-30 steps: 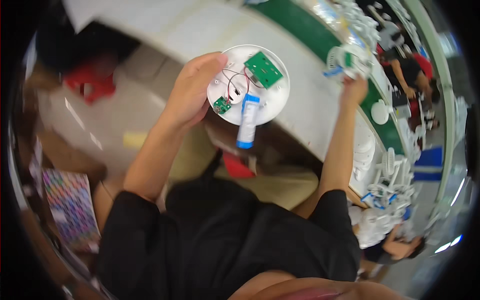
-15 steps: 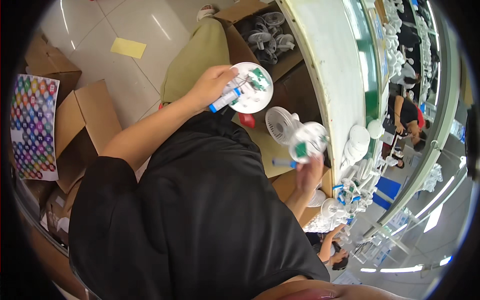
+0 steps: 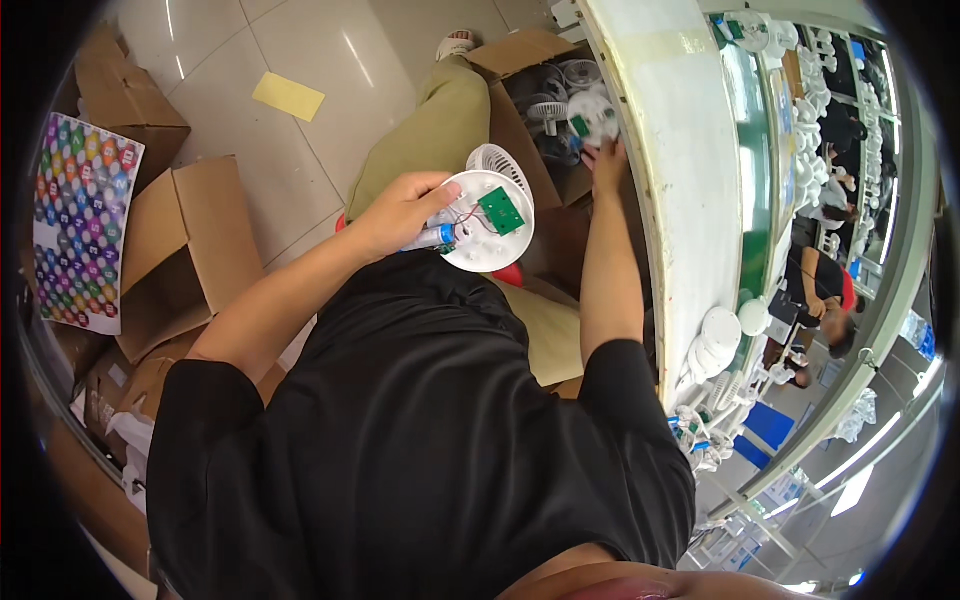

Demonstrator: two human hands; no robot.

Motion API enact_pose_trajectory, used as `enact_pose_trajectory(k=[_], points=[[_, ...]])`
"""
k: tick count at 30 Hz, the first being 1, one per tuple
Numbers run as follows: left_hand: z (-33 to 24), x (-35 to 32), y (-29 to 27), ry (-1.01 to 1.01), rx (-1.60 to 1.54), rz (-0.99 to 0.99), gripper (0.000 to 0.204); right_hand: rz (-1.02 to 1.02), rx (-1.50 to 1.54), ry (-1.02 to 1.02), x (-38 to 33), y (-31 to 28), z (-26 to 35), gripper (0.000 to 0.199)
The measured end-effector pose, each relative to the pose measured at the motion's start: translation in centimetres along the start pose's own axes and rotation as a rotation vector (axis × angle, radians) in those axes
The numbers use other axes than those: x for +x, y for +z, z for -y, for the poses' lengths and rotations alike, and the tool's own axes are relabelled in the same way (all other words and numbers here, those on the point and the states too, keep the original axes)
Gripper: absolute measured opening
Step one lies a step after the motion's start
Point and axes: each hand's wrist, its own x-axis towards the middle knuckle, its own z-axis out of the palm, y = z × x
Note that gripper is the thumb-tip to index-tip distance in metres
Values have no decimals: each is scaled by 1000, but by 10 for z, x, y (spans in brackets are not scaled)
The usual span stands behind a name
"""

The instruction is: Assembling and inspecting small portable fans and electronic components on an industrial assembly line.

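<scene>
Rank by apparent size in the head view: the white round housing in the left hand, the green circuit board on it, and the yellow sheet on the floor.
1. White round housing
2. Yellow sheet
3. Green circuit board
The sheet lies farther away, so this reflects apparent size only.

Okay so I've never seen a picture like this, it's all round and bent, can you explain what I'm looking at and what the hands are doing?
There is no machine here. A person wears a wide fisheye camera on the head, looking down at their own black shirt and arms; the lens bends straight edges. The left hand holds a round white plastic disc with a small green circuit board and thin wires on it, plus a blue and white tube. The right hand reaches into an open cardboard box of white fan parts under a long white workbench. More cardboard boxes lie on the tiled floor. Another person sits further along the bench.
</scene>
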Motion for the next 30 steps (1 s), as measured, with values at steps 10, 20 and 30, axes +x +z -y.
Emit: enact_pose_trajectory(k=[10,20,30], points=[[18,67,28,-73,6,9,22,540,129,221,-135,-39,-29,38],[60,236,69,116,369,143,22,-106,590,493,-269,-201,-114,27],[239,521,153,859,236,-51,36,-58,72,428,-291,-125,-72,23]])
